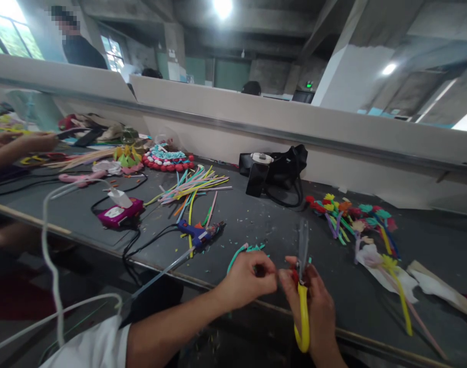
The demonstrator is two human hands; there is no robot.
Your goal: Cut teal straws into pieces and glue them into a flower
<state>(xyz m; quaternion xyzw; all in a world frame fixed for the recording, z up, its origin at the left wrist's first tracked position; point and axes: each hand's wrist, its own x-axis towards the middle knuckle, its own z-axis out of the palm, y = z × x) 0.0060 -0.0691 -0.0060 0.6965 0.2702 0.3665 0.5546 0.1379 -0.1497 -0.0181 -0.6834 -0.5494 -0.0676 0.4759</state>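
My right hand (319, 306) is closed around a pair of scissors with a yellow handle (303, 317); the blades point up and away from me. Close beside it, my left hand (252, 273) has its thumb and fingers curled together in a pinch. Whatever lies between those fingertips is too small or hidden to name. A teal fuzzy stem (236, 257) shows just behind the left hand, among small teal clippings (256, 247) on the dark table (256, 222). A blue glue gun (198, 233) with a clear glue stick lies to the left.
Several fuzzy stems (197, 186) lie in a loose pile. A purple power strip (120, 212) and cables sit at left. A phone (257, 179) leans by a black bag (289, 171). Fuzzy flowers (333, 207) and crumpled paper (386, 273) are at right. Another person's hand (39, 142) is far left.
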